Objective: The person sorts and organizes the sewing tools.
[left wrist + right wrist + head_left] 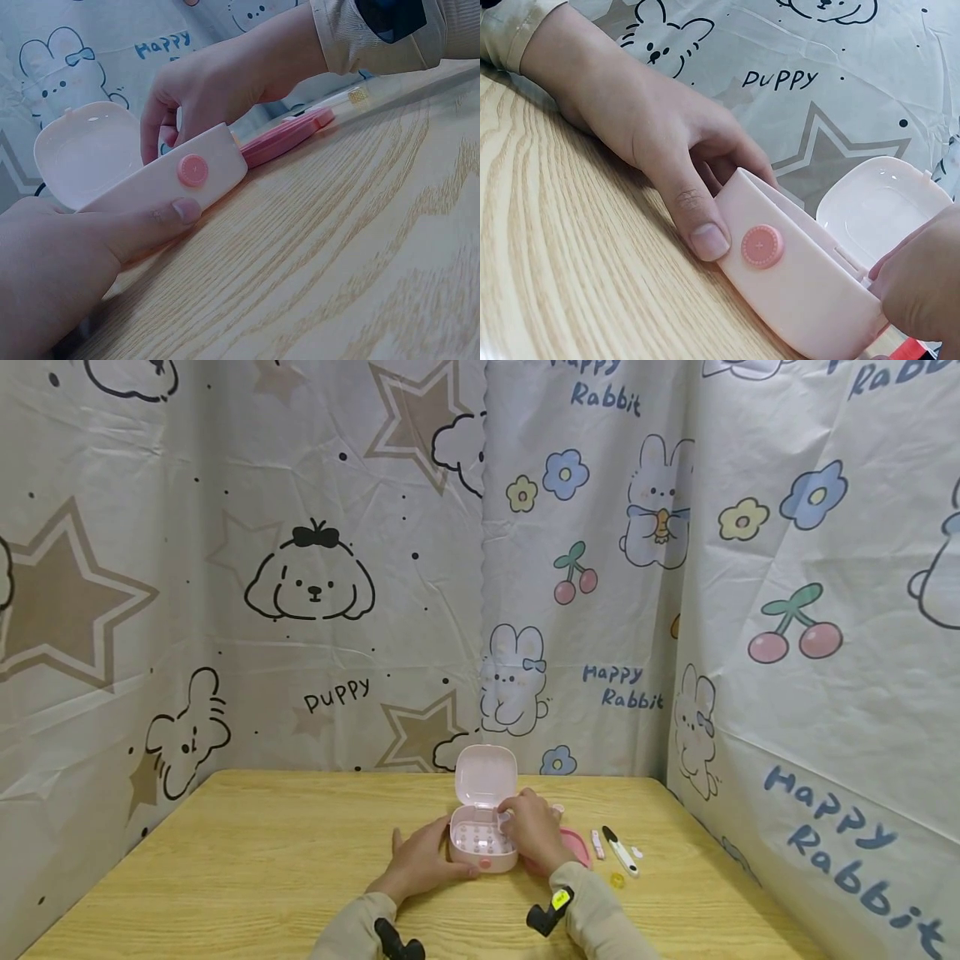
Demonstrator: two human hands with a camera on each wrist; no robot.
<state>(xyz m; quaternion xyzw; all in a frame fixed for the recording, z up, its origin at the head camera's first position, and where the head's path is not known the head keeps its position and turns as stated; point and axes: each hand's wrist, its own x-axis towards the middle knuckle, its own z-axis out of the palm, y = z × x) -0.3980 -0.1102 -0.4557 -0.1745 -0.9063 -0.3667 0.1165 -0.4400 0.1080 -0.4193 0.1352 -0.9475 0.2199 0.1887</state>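
Observation:
A pale pink box [504,864] with a round pink button on its front stands on the table, its hinged lid [486,774] raised at the back. My left hand [423,860] grips the box's left end, with the thumb [184,211] along the front wall and the other fingers behind. Over the right side of the box, my right hand [536,831] reaches down with bent fingers inside the rim. Its fingertips are hidden in the left wrist view, and I cannot tell whether they pinch something. Small raised dots pattern the box's floor.
Right of the box, a darker pink oval piece [577,845] lies partly under my right forearm. Beyond it are a small pink-and-white piece [597,844], a slim white tool with a black end [620,852], a small white bit [637,852] and a yellow round piece [617,881]. Printed curtains [315,710] surround the wooden table.

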